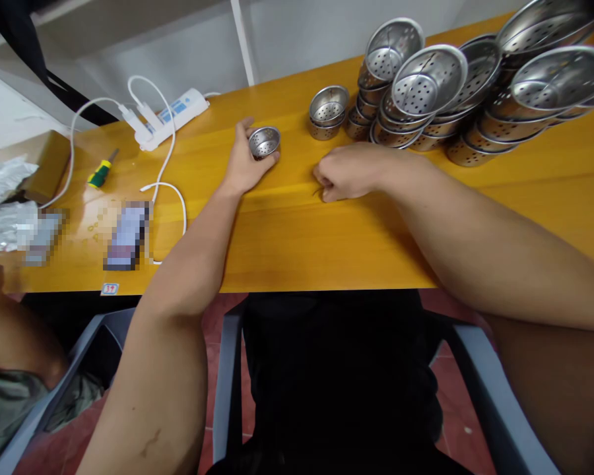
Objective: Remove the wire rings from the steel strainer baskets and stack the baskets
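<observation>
My left hand (pixel 246 158) is wrapped around a small perforated metal cup (pixel 265 142), thumb on its near side and fingers behind it. The cup stands upright on the wooden table with its mouth facing up. To the right of it, my right hand (pixel 344 173) is closed just above the tabletop. A thin dark strand shows under its fingertips; what the fingers hold is too small to make out. Beyond the right hand, two stacked small perforated cups (pixel 328 109) stand beside taller stacks of perforated metal cups (pixel 428 82) in several sizes.
On the wooden table (pixel 297 244) at left lie a phone (pixel 127 236), a green and yellow screwdriver (pixel 103 170) and a white power strip (pixel 173 119) with cables. A cardboard box (pixel 49 165) and plastic bags (pixel 4 198) sit far left, near another person's arm (pixel 17 330).
</observation>
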### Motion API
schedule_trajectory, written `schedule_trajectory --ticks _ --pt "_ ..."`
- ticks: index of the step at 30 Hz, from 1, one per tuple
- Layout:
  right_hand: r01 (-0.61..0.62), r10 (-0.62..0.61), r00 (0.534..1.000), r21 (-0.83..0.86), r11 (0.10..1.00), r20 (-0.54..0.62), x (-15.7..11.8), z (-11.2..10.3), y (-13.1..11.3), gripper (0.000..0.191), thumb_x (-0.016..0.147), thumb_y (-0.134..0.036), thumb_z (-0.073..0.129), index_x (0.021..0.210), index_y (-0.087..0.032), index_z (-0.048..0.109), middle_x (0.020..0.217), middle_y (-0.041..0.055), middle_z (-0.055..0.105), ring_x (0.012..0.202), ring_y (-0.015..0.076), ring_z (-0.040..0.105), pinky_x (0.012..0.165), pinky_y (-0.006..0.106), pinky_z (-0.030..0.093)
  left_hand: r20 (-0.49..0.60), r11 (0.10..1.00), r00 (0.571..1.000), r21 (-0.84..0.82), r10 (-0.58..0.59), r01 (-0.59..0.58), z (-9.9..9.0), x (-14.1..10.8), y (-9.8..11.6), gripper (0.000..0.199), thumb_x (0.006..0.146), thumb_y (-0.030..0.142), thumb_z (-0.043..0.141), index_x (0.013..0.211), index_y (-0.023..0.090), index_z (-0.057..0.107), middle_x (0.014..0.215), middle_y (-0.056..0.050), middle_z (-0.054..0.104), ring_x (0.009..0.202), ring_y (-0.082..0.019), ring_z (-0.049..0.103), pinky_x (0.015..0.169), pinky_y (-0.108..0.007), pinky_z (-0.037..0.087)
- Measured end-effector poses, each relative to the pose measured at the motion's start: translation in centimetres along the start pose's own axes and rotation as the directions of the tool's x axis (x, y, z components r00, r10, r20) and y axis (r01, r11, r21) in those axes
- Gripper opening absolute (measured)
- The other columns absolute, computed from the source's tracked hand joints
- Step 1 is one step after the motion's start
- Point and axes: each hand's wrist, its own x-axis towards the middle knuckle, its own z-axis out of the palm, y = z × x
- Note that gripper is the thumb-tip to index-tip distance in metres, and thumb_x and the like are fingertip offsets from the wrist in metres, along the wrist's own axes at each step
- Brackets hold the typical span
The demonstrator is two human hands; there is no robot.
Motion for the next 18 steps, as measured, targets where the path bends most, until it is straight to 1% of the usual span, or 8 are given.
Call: schedule_trajectory --ticks 3,5,6,8,11,14,16,18 --pt "0.044 -0.038 0.997 0.088 0.995 -0.069 0.2 0.1 0.3 0.012 0.099 -0.032 0.091 0.095 -0.027 0.080 0.093 0.0080 0.081 0.095 0.0340 0.077 0.084 0.043 0.046 0.005 1.000 1.000 -0.002 0.007 -0.007 0.0 0.2 -0.3 0.113 0.090 0.059 0.112 0.179 0.036 0.046 0.166 -0.018 0.077 0.158 -0.043 0.079 0.149 -0.069 0.059" --pt "0.079 -0.051 0.991 0.240 0.968 -0.120 0.3 0.1 0.6 0.009 0.098 -0.033 0.086 0.101 -0.028 0.079 0.099 0.0078 0.085 0.099 0.0328 0.077 0.087 0.043 0.050 0.007 1.000 1.000 -0.005 0.016 -0.016 0.0 0.2 0.0 0.117 0.089 0.057 0.113 0.181 0.036 0.046 0.170 -0.019 0.076 0.163 -0.043 0.078 0.151 -0.067 0.059" --pt "0.095 -0.047 0.988 0.339 0.936 -0.146 0.3 0.2 0.7 0.010 0.097 -0.034 0.086 0.102 -0.029 0.079 0.103 0.0080 0.087 0.101 0.0319 0.077 0.088 0.043 0.052 0.006 1.000 1.000 -0.009 0.018 -0.018 0.0 0.2 0.3 0.118 0.089 0.057 0.113 0.182 0.036 0.046 0.174 -0.019 0.074 0.166 -0.043 0.076 0.152 -0.067 0.059" --pt "0.124 -0.031 0.983 0.540 0.833 -0.178 0.3 0.3 0.9 0.018 0.092 -0.035 0.088 0.107 -0.031 0.078 0.110 0.0095 0.089 0.103 0.0303 0.075 0.090 0.042 0.056 0.004 1.000 1.000 -0.021 0.021 -0.021 0.0 0.1 1.1 0.118 0.089 0.056 0.113 0.184 0.038 0.046 0.182 -0.019 0.069 0.172 -0.043 0.073 0.153 -0.066 0.059" --pt "0.129 0.019 0.982 0.741 0.659 -0.189 0.6 0.7 1.1 0.033 0.085 -0.033 0.092 0.116 -0.031 0.080 0.114 0.0112 0.090 0.099 0.0293 0.075 0.089 0.044 0.061 0.003 0.999 1.000 -0.040 0.019 -0.019 0.1 -0.1 2.3 0.119 0.087 0.058 0.115 0.183 0.040 0.048 0.191 -0.018 0.063 0.178 -0.044 0.067 0.154 -0.067 0.058" --pt "0.133 0.098 0.969 0.811 0.570 -0.228 1.1 1.1 1.1 0.024 0.089 -0.027 0.088 0.111 -0.028 0.079 0.104 0.0090 0.086 0.088 0.0266 0.074 0.087 0.045 0.063 0.018 0.999 1.000 -0.049 0.010 -0.009 0.2 -0.1 2.8 0.120 0.085 0.064 0.116 0.182 0.042 0.049 0.188 -0.017 0.065 0.178 -0.044 0.067 0.155 -0.068 0.057" --pt "0.150 0.121 0.959 0.818 0.555 -0.257 1.5 1.3 1.1 0.016 0.094 -0.024 0.084 0.107 -0.028 0.076 0.101 0.0077 0.084 0.083 0.0246 0.072 0.086 0.043 0.065 0.026 0.998 1.000 -0.059 0.007 -0.005 0.3 0.0 2.7 0.119 0.085 0.067 0.116 0.180 0.043 0.049 0.184 -0.017 0.067 0.174 -0.044 0.069 0.152 -0.068 0.059" --pt "0.163 0.125 0.954 0.820 0.548 -0.273 1.6 1.4 1.0 0.011 0.101 -0.026 0.083 0.107 -0.028 0.074 0.104 0.0081 0.084 0.084 0.0244 0.072 0.086 0.043 0.067 0.026 0.998 1.000 -0.059 0.010 -0.009 0.3 0.0 2.4 0.113 0.088 0.066 0.114 0.178 0.043 0.049 0.180 -0.017 0.068 0.170 -0.043 0.072 0.149 -0.067 0.062"
